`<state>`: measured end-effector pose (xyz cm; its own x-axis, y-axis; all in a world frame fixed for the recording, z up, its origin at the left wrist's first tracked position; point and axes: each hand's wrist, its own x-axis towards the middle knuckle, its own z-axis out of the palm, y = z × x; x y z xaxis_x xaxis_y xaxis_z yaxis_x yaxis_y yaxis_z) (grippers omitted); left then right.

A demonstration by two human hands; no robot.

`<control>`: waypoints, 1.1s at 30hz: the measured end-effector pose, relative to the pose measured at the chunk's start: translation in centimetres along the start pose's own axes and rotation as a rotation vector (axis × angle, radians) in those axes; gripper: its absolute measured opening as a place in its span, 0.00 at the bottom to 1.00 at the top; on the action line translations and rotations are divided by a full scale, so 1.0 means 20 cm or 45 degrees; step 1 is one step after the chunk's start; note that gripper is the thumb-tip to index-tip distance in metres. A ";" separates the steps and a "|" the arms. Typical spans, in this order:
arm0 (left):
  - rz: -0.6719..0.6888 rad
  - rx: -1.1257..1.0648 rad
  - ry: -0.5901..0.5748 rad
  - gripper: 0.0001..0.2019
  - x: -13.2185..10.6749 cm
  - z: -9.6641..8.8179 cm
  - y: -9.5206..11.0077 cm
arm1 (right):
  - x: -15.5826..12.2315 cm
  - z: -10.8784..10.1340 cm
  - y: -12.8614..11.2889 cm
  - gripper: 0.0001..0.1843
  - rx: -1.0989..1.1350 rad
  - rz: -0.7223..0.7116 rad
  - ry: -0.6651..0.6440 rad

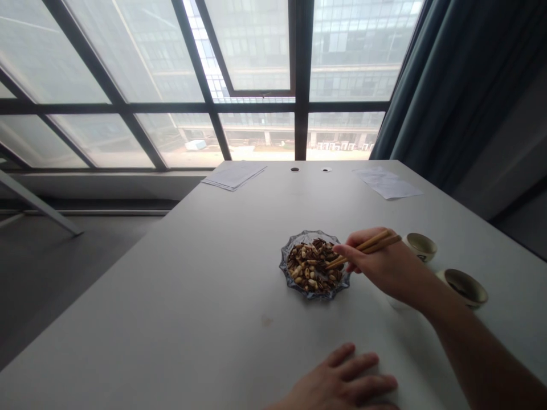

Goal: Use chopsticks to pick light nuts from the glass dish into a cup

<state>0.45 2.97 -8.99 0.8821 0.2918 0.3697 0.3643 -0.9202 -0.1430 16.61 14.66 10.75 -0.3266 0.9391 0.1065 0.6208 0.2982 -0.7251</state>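
Observation:
My right hand [376,266] grips a pair of wooden chopsticks [370,246], and their tips reach down into a scalloped blue-grey glass dish [294,250]. The dish holds a heap of peanuts and striped seeds [308,266]. I cannot tell if the tips pinch anything. My left hand [337,382] rests flat on the white table [171,296] near its front edge, fingers apart, holding nothing. Two small ceramic cups [419,247] [465,287] stand just beyond my right hand, both partly dark inside.
Sheets of paper [234,175] [387,183] lie at the far end of the table, near two round grommets [294,169]. Past that edge is a large window [256,131]. A dark curtain [431,74] hangs at the right, and grey floor [55,273] shows to the left.

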 end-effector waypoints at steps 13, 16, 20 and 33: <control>-0.001 -0.003 -0.031 0.19 0.00 -0.01 0.00 | 0.01 0.04 0.00 0.20 0.016 -0.006 -0.077; -0.009 0.006 -0.020 0.19 0.00 -0.01 0.00 | 0.01 0.04 0.01 0.21 0.015 -0.024 -0.078; -0.012 0.033 0.011 0.19 0.00 -0.01 0.00 | 0.01 0.05 0.02 0.22 -0.008 -0.053 -0.057; -0.001 -0.014 -0.023 0.19 0.00 -0.03 0.00 | 0.00 0.05 -0.02 0.20 -0.053 -0.074 -0.031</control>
<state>0.33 2.86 -8.36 0.8871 0.2970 0.3532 0.3617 -0.9228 -0.1325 15.70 14.43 10.39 -0.3802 0.9157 0.1305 0.6291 0.3595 -0.6892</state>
